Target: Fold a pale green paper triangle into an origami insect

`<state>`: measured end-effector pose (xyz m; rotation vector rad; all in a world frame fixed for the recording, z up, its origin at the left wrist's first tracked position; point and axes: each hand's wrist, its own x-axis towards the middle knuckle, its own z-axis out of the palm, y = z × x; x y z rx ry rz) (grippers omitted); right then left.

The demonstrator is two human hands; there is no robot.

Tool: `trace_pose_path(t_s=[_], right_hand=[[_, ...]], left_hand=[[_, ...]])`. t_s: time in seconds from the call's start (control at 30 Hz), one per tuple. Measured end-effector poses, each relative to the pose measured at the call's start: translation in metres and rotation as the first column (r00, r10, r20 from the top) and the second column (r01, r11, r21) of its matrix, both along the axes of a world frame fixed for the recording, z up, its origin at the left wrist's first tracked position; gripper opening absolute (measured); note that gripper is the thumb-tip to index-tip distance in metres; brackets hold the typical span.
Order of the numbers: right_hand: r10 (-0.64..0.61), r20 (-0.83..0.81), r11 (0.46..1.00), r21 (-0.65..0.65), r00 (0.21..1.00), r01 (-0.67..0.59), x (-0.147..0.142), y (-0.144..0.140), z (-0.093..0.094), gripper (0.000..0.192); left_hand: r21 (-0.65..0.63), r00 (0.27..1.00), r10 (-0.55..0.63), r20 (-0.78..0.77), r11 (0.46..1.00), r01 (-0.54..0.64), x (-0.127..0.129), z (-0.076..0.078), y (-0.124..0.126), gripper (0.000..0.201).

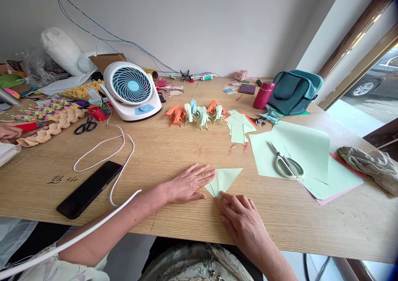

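A pale green sheet of folded paper [228, 179] lies on the table in front of me, shaped like a triangle pointing toward me, with crease lines running to its lower tip. My left hand [188, 184] rests flat, fingers stretched out, their tips on the paper's left edge. At the lower tip, my right hand [241, 214] presses with its fingers curled and held close together around the point. Beyond the paper stands a row of folded paper figures [203, 116] in orange, green and blue. Cut green paper strips [239, 125] lie beside them.
White-handled scissors [287, 164] lie on large green sheets [306, 144] at right. A phone [90, 189] and a white cable [122, 148] are at left, below a fan [132, 90]. A pink bottle [263, 95] stands by a teal bag [294, 92]. Another person's hand [10, 130] shows far left.
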<state>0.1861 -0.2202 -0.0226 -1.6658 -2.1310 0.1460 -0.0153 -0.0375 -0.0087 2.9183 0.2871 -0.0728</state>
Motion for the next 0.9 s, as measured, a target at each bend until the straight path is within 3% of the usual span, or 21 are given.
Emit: trace_pose_path(t_s=[0.3, 0.57, 0.77, 0.9], right_hand=[[-0.015, 0.009, 1.000, 0.026, 1.000, 0.015, -0.002, 0.000, 0.001, 0.044], [-0.007, 0.028, 1.000, 0.007, 1.000, 0.006, -0.001, 0.000, 0.005, 0.043], [0.008, 0.004, 1.000, -0.029, 1.000, -0.008, 0.000, 0.000, 0.005, 0.040], [0.009, 0.004, 1.000, -0.021, 1.000, -0.009, 0.000, 0.000, 0.002, 0.042]], left_hand=[[0.074, 0.999, 0.047, 0.010, 0.996, -0.048, 0.001, -0.003, -0.008, 0.085], [-0.012, 0.999, 0.035, 0.010, 0.999, -0.035, -0.001, -0.001, -0.005, 0.079], [0.046, 0.983, 0.150, 0.103, 0.987, -0.156, 0.004, 0.000, -0.022, 0.082], [0.082, 0.980, 0.155, 0.126, 0.983, -0.166, 0.009, -0.005, -0.034, 0.087]])
